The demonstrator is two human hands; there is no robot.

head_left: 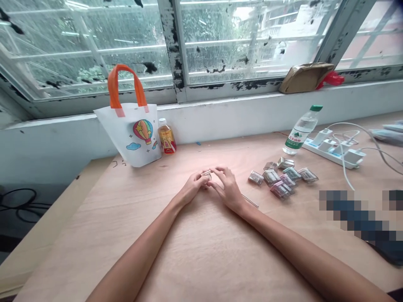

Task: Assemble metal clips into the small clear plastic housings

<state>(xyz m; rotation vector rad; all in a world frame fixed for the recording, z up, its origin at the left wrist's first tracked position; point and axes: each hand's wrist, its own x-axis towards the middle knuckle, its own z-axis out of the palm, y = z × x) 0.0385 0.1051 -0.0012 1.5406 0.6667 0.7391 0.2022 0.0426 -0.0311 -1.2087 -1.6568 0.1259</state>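
Bench (176, 256): pale wood, far edge against the white wall under the windows (252, 46). White bag (135, 138) with orange handles stands upright near the far left corner. Just right of it, by the far edge: bottle of amber drink (167, 137), upright. Toward the far right corner: white power strip (333, 153) with plugs and cables; green-capped water bottle (300, 131) just left of it. On the sill above: brown package (304, 78), red plastic (332, 79) beside it. Near the right edge, a dark item, pixelated; identity cannot be told.

Left hand (194, 185): fingers closed on a small pale item (207, 174), midway between the bench's far and near edges. Right hand (229, 188): fingers curved, fingertips at the item; firm grip or light touch, cannot tell.

Right of the hands: cluster of small clear cases (282, 178), some pinkish. Thin rod (251, 201) beside the right wrist, partly hidden. Smallest: blue scrap (198, 143) near the far edge.
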